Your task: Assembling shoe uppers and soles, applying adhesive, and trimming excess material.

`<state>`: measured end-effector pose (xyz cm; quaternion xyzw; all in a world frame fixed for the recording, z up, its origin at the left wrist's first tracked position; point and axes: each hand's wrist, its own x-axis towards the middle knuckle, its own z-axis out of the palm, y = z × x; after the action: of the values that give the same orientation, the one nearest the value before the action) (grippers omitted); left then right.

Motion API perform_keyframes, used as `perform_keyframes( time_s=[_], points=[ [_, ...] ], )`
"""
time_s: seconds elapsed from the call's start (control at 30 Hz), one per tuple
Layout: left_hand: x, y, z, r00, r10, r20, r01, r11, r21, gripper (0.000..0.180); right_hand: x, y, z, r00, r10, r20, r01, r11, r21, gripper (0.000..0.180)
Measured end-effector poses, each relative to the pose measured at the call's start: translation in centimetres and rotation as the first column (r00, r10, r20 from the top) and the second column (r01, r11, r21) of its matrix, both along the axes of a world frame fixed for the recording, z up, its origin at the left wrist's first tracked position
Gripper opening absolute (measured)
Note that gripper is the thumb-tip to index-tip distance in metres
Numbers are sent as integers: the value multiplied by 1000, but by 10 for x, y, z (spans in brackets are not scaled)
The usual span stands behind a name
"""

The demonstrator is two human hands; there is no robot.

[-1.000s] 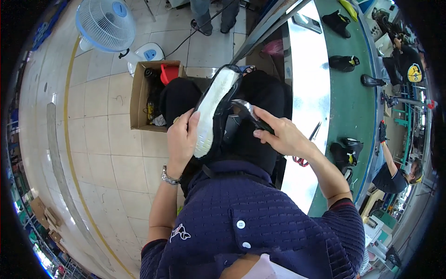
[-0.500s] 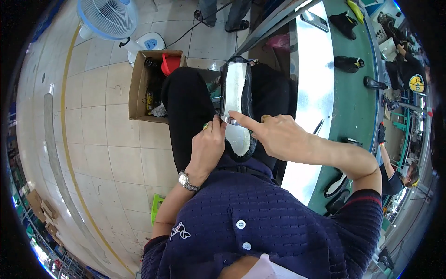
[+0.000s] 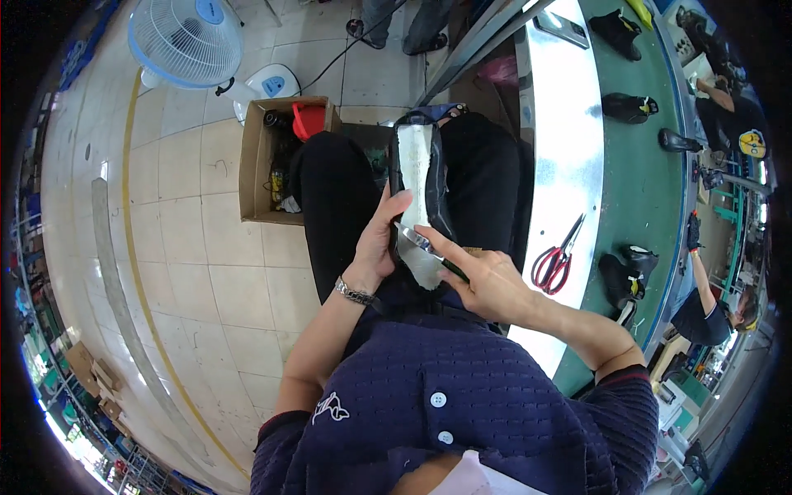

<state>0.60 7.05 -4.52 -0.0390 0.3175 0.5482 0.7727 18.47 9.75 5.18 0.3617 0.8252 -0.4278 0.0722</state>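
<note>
from my remote seat i see the shoe (image 3: 421, 194) now lying lengthwise down the lap, sole side up, pale insole face toward the camera, where a second ago it was lifted and angled up between the hands; half a second ago it was already coming down, so i judge the work has moved from turning the shoe over to working on its heel end against the thighs. nearest to me, the left hand (image 3: 375, 243), wristwatch (image 3: 355, 290) at the wrist, presses its side against the shoe's left edge, fingers (image 3: 394, 206) stretched and only lightly curled, steadying rather than clamping. the right hand (image 3: 487, 280) is closed around a slim metal tool (image 3: 419, 242), forefinger laid along it, the tip set on the pale sole near the heel; i cannot tell what kind of blade it is. beyond the knees, a cardboard box (image 3: 256, 165) with a red thing inside sits on the tiled floor, and a white fan (image 3: 186, 41) stands farther off. to the right, red-handled scissors (image 3: 559, 257) lie at the edge of the shiny worktop (image 3: 569, 124), with other black shoes (image 3: 627, 107) spaced along the green belt, and another person's arm (image 3: 701, 272) reaches in at the far side.
</note>
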Motion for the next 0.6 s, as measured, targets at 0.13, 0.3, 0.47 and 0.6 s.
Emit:
perform_keyframes(
  time_s=[0.13,0.3,0.47,0.6],
  points=[
    [1,4,4,983,-61,-172,61,998,0,68,-1,8,14,988,-151,-11,143,954,-263,65],
    [-16,8,10,972,-110,-208,109,994,-14,68,-35,69,73,863,382,331,-435,895,100,69],
    [-17,10,9,961,-155,-227,171,984,51,69,-57,110,54,935,350,-48,-287,831,476,66],
    [-25,11,2,957,-163,-240,179,983,46,72,-62,127,36,840,391,376,-537,693,481,63]
  ],
)
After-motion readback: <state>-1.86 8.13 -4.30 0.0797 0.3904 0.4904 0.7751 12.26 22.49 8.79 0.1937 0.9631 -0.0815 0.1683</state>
